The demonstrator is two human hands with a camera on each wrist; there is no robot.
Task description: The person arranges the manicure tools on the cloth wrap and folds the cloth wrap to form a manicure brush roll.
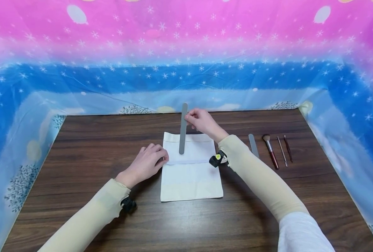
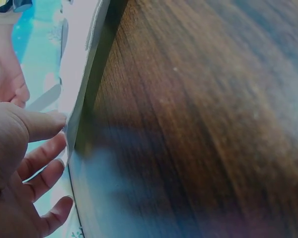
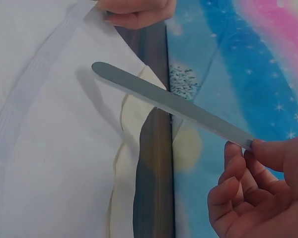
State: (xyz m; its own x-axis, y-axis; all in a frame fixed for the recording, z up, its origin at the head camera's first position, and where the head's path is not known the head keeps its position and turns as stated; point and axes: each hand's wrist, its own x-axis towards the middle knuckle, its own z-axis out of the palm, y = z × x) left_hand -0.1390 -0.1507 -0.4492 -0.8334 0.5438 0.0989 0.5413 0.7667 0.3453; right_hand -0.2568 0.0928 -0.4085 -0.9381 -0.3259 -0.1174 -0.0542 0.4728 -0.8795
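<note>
My right hand (image 1: 203, 122) pinches a long grey nail file (image 1: 183, 131) near its far end, between thumb and fingers. The file's rounded near end hangs over the upper part of a white cloth pouch (image 1: 191, 182), and its shadow falls on the fabric in the right wrist view. The pouch lies flat, with a pale lilac band (image 1: 187, 162) across its middle and a cream strip along its far edge. At the pouch's left edge, by the band, my left hand (image 1: 145, 162) pinches the fabric between thumb and finger, the other fingers spread in the left wrist view.
Right of the pouch, a second grey nail file (image 1: 253, 144) lies partly behind my right forearm. Beside it are a makeup brush (image 1: 270, 152) with a dark red handle and two thin tools (image 1: 282, 151). A snowflake-patterned cloth (image 1: 186, 77) surrounds the dark wooden table (image 1: 95, 140).
</note>
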